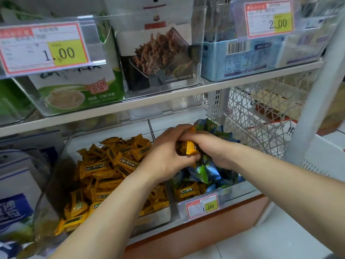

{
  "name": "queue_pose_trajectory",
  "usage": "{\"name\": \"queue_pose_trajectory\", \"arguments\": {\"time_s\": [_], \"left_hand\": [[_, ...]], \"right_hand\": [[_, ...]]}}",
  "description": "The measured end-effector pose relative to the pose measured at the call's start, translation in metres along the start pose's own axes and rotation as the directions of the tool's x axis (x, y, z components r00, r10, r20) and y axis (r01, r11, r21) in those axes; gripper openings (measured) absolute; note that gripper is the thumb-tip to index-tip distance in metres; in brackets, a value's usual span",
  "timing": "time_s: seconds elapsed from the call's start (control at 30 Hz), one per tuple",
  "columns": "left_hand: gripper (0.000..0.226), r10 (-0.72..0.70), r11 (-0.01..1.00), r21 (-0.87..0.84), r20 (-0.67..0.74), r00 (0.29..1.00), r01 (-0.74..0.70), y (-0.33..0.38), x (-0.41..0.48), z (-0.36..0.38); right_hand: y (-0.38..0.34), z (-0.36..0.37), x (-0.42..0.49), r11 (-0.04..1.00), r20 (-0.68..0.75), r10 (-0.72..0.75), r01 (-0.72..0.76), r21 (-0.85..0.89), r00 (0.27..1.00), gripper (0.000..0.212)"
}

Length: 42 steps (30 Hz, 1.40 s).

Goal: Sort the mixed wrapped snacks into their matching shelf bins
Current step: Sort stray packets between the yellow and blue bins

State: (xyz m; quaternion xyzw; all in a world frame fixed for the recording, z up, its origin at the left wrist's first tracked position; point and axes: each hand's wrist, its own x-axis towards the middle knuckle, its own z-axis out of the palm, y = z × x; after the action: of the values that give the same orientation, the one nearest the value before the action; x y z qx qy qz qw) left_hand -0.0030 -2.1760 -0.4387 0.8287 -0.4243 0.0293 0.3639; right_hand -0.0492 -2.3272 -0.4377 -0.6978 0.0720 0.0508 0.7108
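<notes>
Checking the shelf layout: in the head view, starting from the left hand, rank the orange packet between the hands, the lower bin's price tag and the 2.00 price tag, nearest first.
From the left hand:
1. orange packet, at its fingertips.
2. lower price tag, on the bin front, below right.
3. 2.00 price tag, upper shelf, top right.

Bright, even overhead light; shadows soft and faint. Glare sheens the clear bins [197, 30] at upper centre. Lower left and right edges smear with blur; shelf rails [112, 107] bow.
</notes>
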Motion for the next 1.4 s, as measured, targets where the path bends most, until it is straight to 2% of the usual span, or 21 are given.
{"name": "queue_pose_trajectory", "arguments": {"time_s": [0.2, 0.33, 0.4, 0.53, 0.7, 0.77, 0.87, 0.93, 1.0, 1.07, 1.13, 1.23, 1.3, 1.4], "left_hand": [[0.047, -0.032, 0.996, -0.088, -0.094, 0.995, 0.023, 0.007, -0.001, 0.001], [0.024, -0.134, 0.966, -0.237, -0.122, 0.983, 0.102, 0.007, 0.0, -0.002], [0.022, -0.185, 0.949, -0.28, -0.124, 0.975, 0.145, 0.004, 0.002, -0.005], [0.022, -0.243, 0.927, -0.323, -0.136, 0.961, 0.189, 0.001, 0.004, -0.014], [0.017, -0.238, 0.94, -0.294, -0.21, 0.948, 0.171, -0.006, -0.005, -0.041], [0.023, -0.245, 0.942, -0.284, -0.207, 0.947, 0.181, -0.015, -0.015, -0.055], [0.03, -0.244, 0.96, -0.198, -0.229, 0.942, 0.2, -0.032, -0.03, -0.076], [0.032, -0.262, 0.964, -0.114, -0.237, 0.935, 0.241, -0.047, -0.038, -0.086], [0.038, -0.322, 0.945, -0.018, -0.224, 0.92, 0.327, -0.062, -0.045, -0.096], [0.049, -0.4, 0.908, 0.039, -0.213, 0.891, 0.417, -0.071, -0.052, -0.106], [0.054, -0.437, 0.89, 0.042, -0.208, 0.875, 0.454, -0.078, -0.059, -0.113], [0.05, -0.421, 0.892, 0.07, -0.224, 0.879, 0.446, -0.08, -0.066, -0.119], [0.045, -0.375, 0.911, 0.083, -0.241, 0.895, 0.404, -0.073, -0.069, -0.119], [0.038, -0.246, 0.953, 0.108, -0.262, 0.933, 0.282, -0.053, -0.073, -0.11]], "right_hand": [[-0.005, -0.001, 0.002, 0.989, 0.053, 0.012, -0.02, 0.145, 0.999, 0.025], [-0.008, -0.007, 0.0, 0.98, 0.171, 0.004, -0.038, 0.195, 0.985, 0.048], [-0.011, -0.008, -0.002, 0.97, 0.191, -0.018, -0.03, 0.242, 0.981, 0.047], [-0.013, -0.003, -0.002, 0.968, 0.13, -0.071, 0.037, 0.247, 0.989, 0.036], [-0.02, 0.023, 0.006, 0.965, 0.097, -0.16, 0.135, 0.225, 0.982, 0.047], [-0.022, 0.037, 0.011, 0.971, 0.106, -0.178, 0.157, 0.178, 0.978, 0.047], [-0.024, 0.057, 0.022, 0.975, 0.092, -0.216, 0.21, 0.074, 0.972, 0.033], [-0.027, 0.069, 0.03, 0.94, 0.019, -0.263, 0.261, -0.218, 0.964, 0.033], [-0.029, 0.079, 0.039, 0.82, -0.008, -0.321, 0.273, -0.502, 0.947, 0.044], [-0.029, 0.087, 0.045, 0.718, 0.06, -0.334, 0.295, -0.63, 0.941, 0.052], [-0.026, 0.092, 0.049, 0.63, 0.126, -0.308, 0.301, -0.716, 0.943, 0.061], [-0.028, 0.089, 0.047, 0.604, 0.118, -0.283, 0.273, -0.749, 0.952, 0.073], [-0.029, 0.077, 0.04, 0.6, 0.094, -0.302, 0.266, -0.754, 0.949, 0.071], [-0.023, 0.055, 0.02, 0.557, 0.068, -0.342, 0.261, -0.788, 0.937, 0.056]]}}
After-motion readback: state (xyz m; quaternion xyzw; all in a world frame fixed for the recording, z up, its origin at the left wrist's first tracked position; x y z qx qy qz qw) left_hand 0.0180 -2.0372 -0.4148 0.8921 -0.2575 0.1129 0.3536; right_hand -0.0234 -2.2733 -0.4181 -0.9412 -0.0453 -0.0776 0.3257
